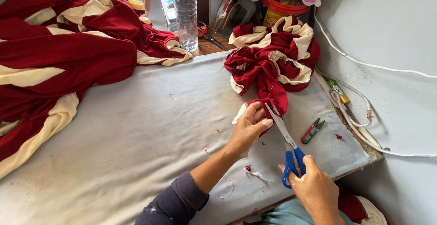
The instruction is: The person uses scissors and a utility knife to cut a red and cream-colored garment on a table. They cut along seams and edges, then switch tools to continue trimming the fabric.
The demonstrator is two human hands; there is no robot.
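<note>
My left hand (pixel 249 127) pinches the near end of a bunched dark red and cream garment (pixel 273 61) that lies on the grey padded table (pixel 136 134). In my right hand (pixel 314 188) I hold blue-handled scissors (pixel 287 143), fingers through the loops. Their steel blades point up and left, with the tips at the cloth just beside my left thumb. Loose thread scraps (pixel 255 172) lie on the pad between my two arms.
A large heap of red and cream cloth (pixel 54 56) covers the left side. A clear water bottle (pixel 186 15) stands at the back. Small red and green thread snips (pixel 312 131) lie right of the scissors. White cables (pixel 359 116) run along the right wall edge.
</note>
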